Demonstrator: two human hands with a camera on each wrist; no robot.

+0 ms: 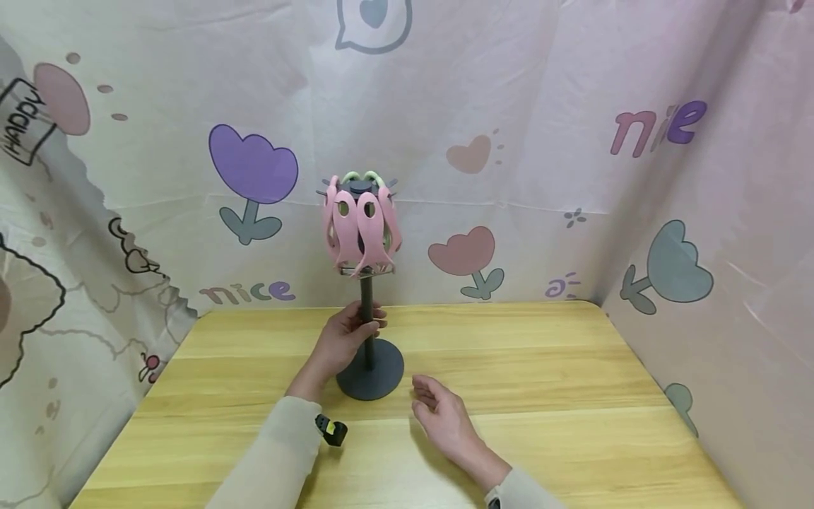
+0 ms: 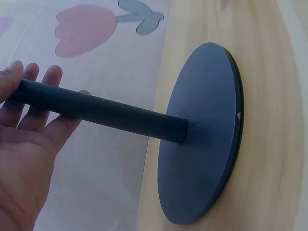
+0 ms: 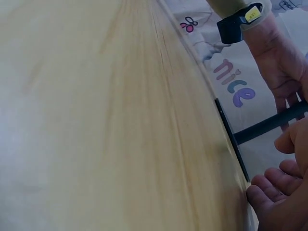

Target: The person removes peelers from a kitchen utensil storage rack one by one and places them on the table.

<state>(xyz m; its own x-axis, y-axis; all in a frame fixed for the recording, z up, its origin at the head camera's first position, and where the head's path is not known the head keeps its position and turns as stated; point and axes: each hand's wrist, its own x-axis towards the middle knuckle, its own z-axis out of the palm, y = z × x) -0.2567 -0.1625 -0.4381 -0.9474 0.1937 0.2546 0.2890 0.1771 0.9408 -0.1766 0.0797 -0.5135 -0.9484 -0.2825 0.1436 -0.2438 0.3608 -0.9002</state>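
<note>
While the left hand (image 1: 343,339) has its thumb and fingers wrapped around the pole (image 2: 110,110) of a dark display stand (image 1: 367,291), the right hand (image 1: 446,418) is just kinda free, fingers loosely bent. The stand's upright in the left hand's grip, with its round base (image 1: 383,385) sitting on the wood-grain table (image 1: 572,367) below that hand. The right hand is near the base, off to its right, with a gap between. Up above the left hand there's a bunch of pink pieces (image 1: 346,233) with oval holes, plus 2 pale green loops (image 1: 352,175) poking up behind; can't really tell what those are. The left wrist view also shows 1 little pale mark (image 2: 238,115) on the base's edge, across from the hand. Behind the hands there's a cartoon-print cloth (image 1: 540,148).
</note>
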